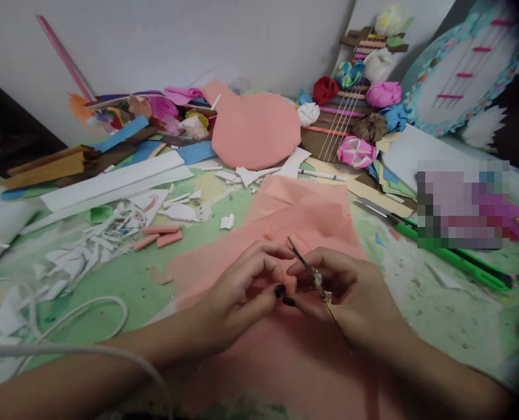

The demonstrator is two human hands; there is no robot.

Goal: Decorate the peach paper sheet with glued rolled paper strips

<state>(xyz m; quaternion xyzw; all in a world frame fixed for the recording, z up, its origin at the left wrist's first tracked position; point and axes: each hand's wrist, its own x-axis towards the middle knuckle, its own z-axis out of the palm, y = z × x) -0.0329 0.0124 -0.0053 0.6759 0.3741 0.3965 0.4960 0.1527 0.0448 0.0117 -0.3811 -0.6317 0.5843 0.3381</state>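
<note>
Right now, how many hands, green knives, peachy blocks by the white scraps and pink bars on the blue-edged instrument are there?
Hands: 2
Green utility knife: 1
Peach blocks by the white scraps: 3
Pink bars on the blue-edged instrument: 4
Total: 10

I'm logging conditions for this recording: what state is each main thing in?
Left hand: curled, thumb at the small salmon piece
Right hand: curled, holding the thin pointed tool
Small salmon piece: between the hands, partly hidden
Thin pointed tool: tilted; whether open unclear
Salmon sheet: spread out, creased
Green cutter: lying down; blade extension unclear
White cord: looped
White scraps: loosely heaped
</note>
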